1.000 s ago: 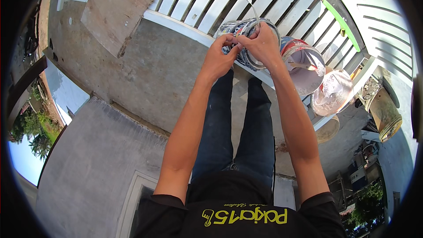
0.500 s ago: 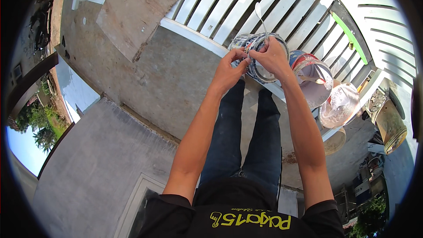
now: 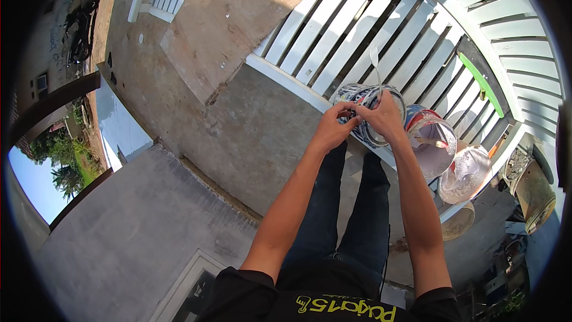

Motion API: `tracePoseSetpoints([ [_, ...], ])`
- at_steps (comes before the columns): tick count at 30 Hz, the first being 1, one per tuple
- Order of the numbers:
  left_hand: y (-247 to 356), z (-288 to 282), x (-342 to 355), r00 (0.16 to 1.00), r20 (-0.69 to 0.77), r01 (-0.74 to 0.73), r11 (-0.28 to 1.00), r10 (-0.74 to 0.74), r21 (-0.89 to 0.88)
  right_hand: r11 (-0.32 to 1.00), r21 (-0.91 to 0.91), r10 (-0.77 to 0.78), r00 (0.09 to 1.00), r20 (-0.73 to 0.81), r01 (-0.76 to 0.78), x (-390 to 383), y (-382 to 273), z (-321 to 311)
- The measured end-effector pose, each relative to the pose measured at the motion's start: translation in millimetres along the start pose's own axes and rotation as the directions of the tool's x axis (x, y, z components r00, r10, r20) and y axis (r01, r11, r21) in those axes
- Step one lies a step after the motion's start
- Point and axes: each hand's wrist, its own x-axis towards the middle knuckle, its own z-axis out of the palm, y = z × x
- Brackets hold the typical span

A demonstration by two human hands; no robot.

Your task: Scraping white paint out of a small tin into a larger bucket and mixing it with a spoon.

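Note:
A paint-smeared can [image 3: 351, 91] stands at the front edge of the white slatted bench. Both of my hands meet over its rim. My left hand [image 3: 335, 126] is closed, its thumb and fingertips pressed together against the right fingers; whatever they pinch is too small to make out. My right hand [image 3: 386, 118] is closed around the handle of a spoon [image 3: 374, 55], whose pale bowl points up and away from me. The can's contents are mostly hidden behind my hands.
Right of the can are an open paint bucket [image 3: 435, 158] with a brush [image 3: 432, 142] across it and a whitish plastic-like bundle [image 3: 468, 173]. A bright green tool [image 3: 481, 83] lies farther back on the bench [image 3: 316, 45]. A brown board [image 3: 220, 30] lies on the floor.
The whole scene has shifted right and down in view. My fingers have drawn closer together over the can; the spoon still stands up from my right hand.

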Motion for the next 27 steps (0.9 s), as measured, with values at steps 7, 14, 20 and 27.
tracePoseSetpoints([
  [7, 12.5, 4.8, 3.6, 0.998, 0.014, 0.053, 0.998, -0.053, 0.019, 0.997, -0.060, 0.044, 0.999, 0.003, -0.043, 8.8, 7.3, -5.4],
  [14, 17.5, 11.0, -0.4, 0.998, 0.003, 0.056, 0.997, -0.056, 0.047, 0.999, 0.053, 0.006, 0.997, 0.075, -0.010, 3.0, 20.9, -17.4],
  [20, 13.3, -2.4, -0.1, 1.000, 0.013, 0.015, 0.998, -0.016, 0.061, 0.973, 0.203, -0.093, 0.991, -0.100, 0.112, 0.8, 40.4, -18.9],
  [27, 2.5, -14.2, 1.0, 0.996, -0.043, 0.067, 0.989, -0.073, -0.129, 0.961, -0.020, -0.272, 0.932, -0.239, 0.276, 11.7, 52.4, -19.7],
])
